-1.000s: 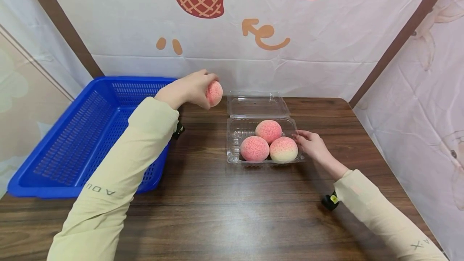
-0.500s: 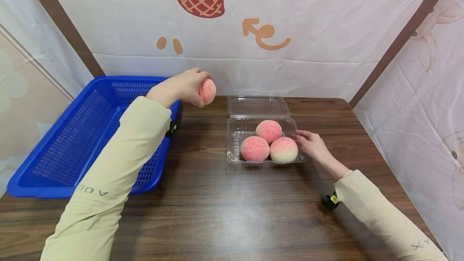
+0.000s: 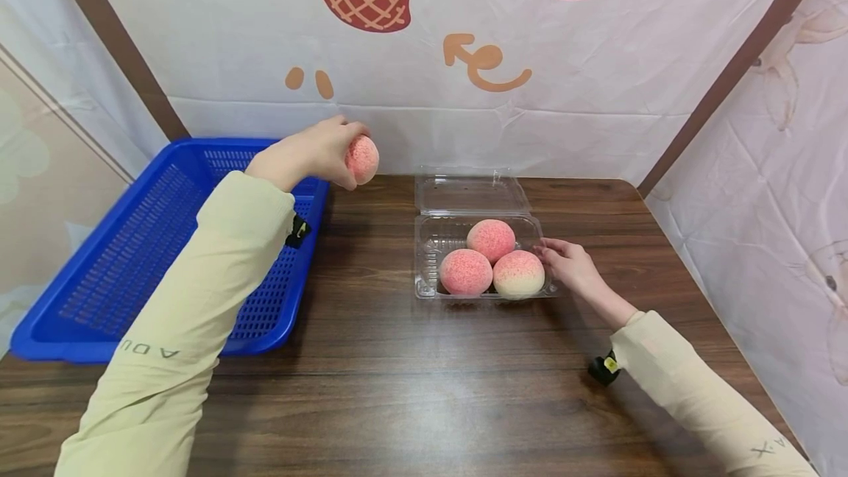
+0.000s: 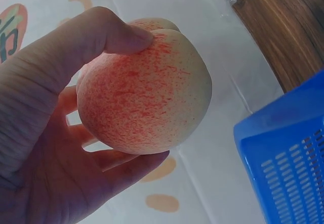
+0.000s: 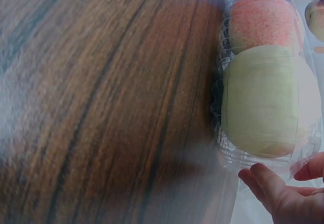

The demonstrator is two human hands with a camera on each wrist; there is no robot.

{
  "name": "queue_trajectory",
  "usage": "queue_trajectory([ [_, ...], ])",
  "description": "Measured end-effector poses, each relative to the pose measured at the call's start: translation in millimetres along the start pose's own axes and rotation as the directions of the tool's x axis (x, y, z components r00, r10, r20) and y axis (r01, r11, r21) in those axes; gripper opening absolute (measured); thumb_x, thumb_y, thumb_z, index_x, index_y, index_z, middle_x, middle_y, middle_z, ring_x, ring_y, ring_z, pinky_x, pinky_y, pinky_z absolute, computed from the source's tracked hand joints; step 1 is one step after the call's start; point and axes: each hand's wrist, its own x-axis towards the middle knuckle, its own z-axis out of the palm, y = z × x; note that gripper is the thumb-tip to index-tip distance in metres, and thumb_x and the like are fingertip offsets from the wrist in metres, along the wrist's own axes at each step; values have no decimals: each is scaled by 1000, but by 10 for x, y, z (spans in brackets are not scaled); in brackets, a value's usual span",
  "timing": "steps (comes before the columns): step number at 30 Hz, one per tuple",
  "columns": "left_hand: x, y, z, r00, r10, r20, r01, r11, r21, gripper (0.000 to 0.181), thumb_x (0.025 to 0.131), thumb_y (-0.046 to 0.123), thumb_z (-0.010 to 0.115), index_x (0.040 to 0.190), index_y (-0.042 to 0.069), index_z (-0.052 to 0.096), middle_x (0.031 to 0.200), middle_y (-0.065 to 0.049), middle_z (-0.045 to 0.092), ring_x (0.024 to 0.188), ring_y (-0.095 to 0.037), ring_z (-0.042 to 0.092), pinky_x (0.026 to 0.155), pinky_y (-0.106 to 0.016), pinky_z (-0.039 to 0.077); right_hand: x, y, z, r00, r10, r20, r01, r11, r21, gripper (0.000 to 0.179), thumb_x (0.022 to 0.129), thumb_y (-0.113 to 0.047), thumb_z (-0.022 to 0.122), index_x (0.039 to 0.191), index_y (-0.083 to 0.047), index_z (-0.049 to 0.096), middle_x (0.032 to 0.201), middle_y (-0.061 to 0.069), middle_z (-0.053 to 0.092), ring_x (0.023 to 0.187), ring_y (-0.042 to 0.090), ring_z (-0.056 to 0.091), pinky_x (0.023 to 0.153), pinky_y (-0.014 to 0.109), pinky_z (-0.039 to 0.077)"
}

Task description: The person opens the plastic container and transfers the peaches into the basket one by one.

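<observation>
My left hand (image 3: 308, 153) grips a pink-and-cream peach (image 3: 362, 160) in the air near the back wall, right of the blue basket. The left wrist view shows the thumb on top of this peach (image 4: 147, 92) and fingers curled beneath it. A clear plastic clamshell box (image 3: 425, 245) lies on the table with its lid (image 3: 472, 196) folded back. Inside it are three peaches: one at the front left (image 3: 467, 272), one at the back (image 3: 491, 239) and one at the front right (image 3: 519, 275). My right hand (image 3: 573, 267) pinches the box's right edge between thumb and fingers.
A blue perforated basket (image 3: 126, 263) stands on the left of the wooden table (image 3: 424, 381), partly covered by the left sleeve (image 3: 179, 293). Behind the table hangs a printed white cloth (image 3: 397, 124), and another (image 3: 762, 190) borders the right side.
My left hand has moved left with the peach, towards the blue basket and slightly up in the head view. My right hand and the box with its three peaches have stayed in place.
</observation>
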Motion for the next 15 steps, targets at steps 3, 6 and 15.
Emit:
queue_trajectory([
  [3, -23, -20, -8, 1000, -1, -6, 1, 1000, -3, 69, 62, 9, 70, 125, 0, 43, 116, -24, 44, 103, -37, 46, 86, -50, 40, -1, 1, 3, 1000, 5, 1, -5, 1000, 13, 44, 97, -11, 35, 133, 13, 33, 129, 27, 45, 116, 31, 48, 86, 32, 47],
  [6, -44, -44, -8, 1000, -11, -7, 11, 1000, -4, 69, 62, 9, 71, 125, 0, 43, 115, -24, 44, 102, -38, 46, 85, -50, 40, -4, 7, 3, 1000, 8, 4, -8, 1000, 25, 44, 97, -10, 34, 134, 13, 32, 130, 27, 44, 117, 32, 47, 87, 31, 46],
  [15, -100, -119, -25, 999, -28, -18, 28, 1000, 0, 70, 62, 10, 72, 125, -1, 42, 115, -27, 43, 102, -40, 46, 85, -53, 40, -22, 1, -5, 1000, -3, 9, 3, 1000, 11, 45, 97, -11, 34, 134, 14, 30, 130, 28, 44, 117, 33, 47, 88, 35, 45],
])
